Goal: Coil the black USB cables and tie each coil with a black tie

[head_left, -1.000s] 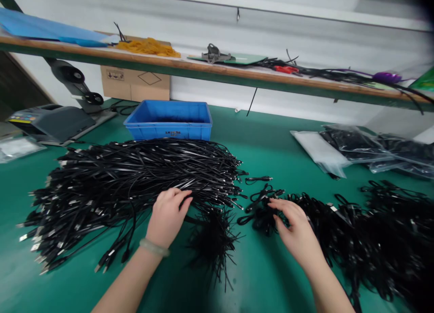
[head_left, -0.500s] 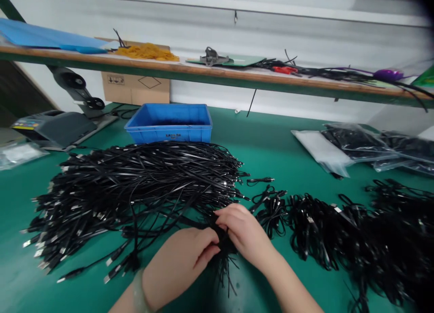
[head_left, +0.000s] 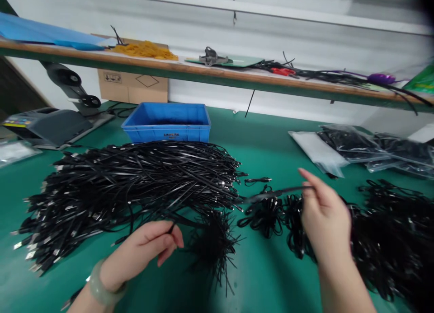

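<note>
Left to right: left hand (head_left: 140, 249) half-curled at the near edge of the straight black USB cable heap (head_left: 135, 182), thin cable end (head_left: 171, 228) at the fingertips, can't tell if held. Right hand (head_left: 325, 218) pinched on one black cable (head_left: 278, 192), pulled taut above the coiled cable bundles (head_left: 383, 240). Step: separating cables. Next move calls for freeing that cable's far end.

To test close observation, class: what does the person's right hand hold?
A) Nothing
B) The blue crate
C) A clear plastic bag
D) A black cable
D: the right hand pinches a thin black cable between its fingers, and the cable stretches away to the left.
</note>
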A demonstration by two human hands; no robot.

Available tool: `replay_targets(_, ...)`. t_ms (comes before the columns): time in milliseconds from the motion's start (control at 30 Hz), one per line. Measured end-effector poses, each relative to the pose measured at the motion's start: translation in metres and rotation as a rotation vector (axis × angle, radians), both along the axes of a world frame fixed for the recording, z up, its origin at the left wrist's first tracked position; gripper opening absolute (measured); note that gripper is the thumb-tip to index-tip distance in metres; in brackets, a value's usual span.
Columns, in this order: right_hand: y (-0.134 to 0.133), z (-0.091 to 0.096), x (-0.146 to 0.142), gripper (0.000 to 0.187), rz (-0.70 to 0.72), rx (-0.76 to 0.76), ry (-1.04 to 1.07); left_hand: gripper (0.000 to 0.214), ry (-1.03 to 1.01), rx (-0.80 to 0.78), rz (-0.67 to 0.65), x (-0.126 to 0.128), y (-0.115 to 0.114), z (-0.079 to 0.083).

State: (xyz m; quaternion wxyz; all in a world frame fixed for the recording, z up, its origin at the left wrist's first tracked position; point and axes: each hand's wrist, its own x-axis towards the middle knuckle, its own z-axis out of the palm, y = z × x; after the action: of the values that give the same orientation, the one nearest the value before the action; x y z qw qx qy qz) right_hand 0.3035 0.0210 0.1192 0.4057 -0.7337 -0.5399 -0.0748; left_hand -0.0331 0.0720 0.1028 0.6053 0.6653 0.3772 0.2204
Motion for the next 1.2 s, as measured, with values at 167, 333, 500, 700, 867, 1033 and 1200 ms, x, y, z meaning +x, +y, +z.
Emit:
replay_targets(167,-0.003,-0.041,-0.071,0.041,0.399,-0.585,-0.121,0.026,-0.058,0.029,0.145,0.030,-0.017,-0.015)
replay_targets(333,-0.020,-0.029,-0.106,0.027,0.825,-0.720,0.213,0.024,0.265,0.239,-0.010,0.053,-0.026,-0.026)
replay_targets(500,-0.012,-0.010,-0.087,0.028,0.886,-0.781,0.594,0.033,0.166,-0.270,-0.349,0.044,-0.032,-0.025)
replay_targets(700,-0.013,-0.036,-0.087,0.026,0.974,-1.229,0.999,0.032,0.083,-0.650,-0.519,0.035,-0.028,-0.027)
replay_targets(867,-0.015,-0.054,-0.099,0.027,0.916,-1.078,1.055,0.015,0.369,-0.728,-0.636,0.040,-0.024,-0.017)
replay_targets(1033,-0.018,-0.066,-0.100,0.028,1.017,-1.153,1.289,0.041,0.167,-0.898,-0.668,0.039,-0.024,-0.015)
replay_targets(1200,-0.021,-0.067,-0.096,0.027,1.120,-1.180,1.429,0.045,-0.189,-0.919,-0.500,0.031,-0.023,-0.028)
